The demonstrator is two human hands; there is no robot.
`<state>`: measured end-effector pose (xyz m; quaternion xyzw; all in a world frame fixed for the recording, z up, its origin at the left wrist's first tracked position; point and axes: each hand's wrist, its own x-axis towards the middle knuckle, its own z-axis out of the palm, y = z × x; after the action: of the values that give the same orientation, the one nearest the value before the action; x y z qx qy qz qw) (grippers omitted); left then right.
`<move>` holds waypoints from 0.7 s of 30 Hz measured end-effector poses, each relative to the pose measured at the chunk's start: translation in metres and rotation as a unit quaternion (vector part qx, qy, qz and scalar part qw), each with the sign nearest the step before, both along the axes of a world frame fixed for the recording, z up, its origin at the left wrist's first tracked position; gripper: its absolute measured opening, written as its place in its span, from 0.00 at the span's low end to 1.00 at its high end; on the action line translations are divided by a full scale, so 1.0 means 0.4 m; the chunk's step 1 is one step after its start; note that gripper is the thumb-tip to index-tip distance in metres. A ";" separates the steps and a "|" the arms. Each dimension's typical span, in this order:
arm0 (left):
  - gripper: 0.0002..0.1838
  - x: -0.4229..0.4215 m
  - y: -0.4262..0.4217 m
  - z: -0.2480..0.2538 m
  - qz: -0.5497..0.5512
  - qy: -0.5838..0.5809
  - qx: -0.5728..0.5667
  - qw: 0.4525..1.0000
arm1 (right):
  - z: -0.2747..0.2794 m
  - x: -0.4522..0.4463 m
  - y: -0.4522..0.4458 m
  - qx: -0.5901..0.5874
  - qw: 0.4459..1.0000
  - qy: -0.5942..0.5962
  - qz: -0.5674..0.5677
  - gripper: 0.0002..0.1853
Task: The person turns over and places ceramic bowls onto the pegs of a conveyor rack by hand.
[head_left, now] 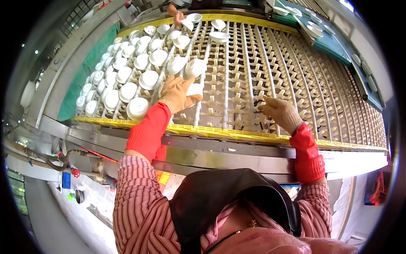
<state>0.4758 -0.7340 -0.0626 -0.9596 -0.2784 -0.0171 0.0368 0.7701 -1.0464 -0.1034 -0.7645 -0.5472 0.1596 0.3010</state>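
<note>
My left hand, in a tan glove with a red cuff, is at a white bowl on the pegged rack; the thumb lies below the bowl and the fingers point up the rack. How firmly it grips is hidden. To the right, my right hand, gloved the same way, hovers over bare pegs, its fingers curled loosely apart with nothing visible in them. Just above my left hand, two white bowls lean on the pegs. Rows of upturned white bowls fill the rack's left part.
A yellow edge strip runs along the rack's near side, above a steel frame. At the far edge, another person's hand is beside white bowls. A green conveyor at the upper right carries more bowls. Green sheeting borders the left.
</note>
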 end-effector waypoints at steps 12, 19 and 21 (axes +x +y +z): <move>0.42 0.124 -0.140 0.011 0.231 0.063 0.047 0.970 | -0.020 0.085 -0.031 0.060 0.985 0.155 -0.035 0.31; 0.30 0.285 -0.366 0.081 0.227 0.128 -0.079 0.962 | -0.009 0.092 -0.061 0.109 0.970 0.217 -0.004 0.24; 0.28 0.345 -0.464 0.044 0.083 0.038 -0.124 0.988 | 0.024 0.073 -0.076 0.100 0.976 0.194 -0.013 0.22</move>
<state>0.6139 -0.9196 -0.0451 -0.9301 -0.3558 0.0573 -0.0708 0.7995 -1.0769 -0.0937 -0.6916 -0.4820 0.2453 0.4787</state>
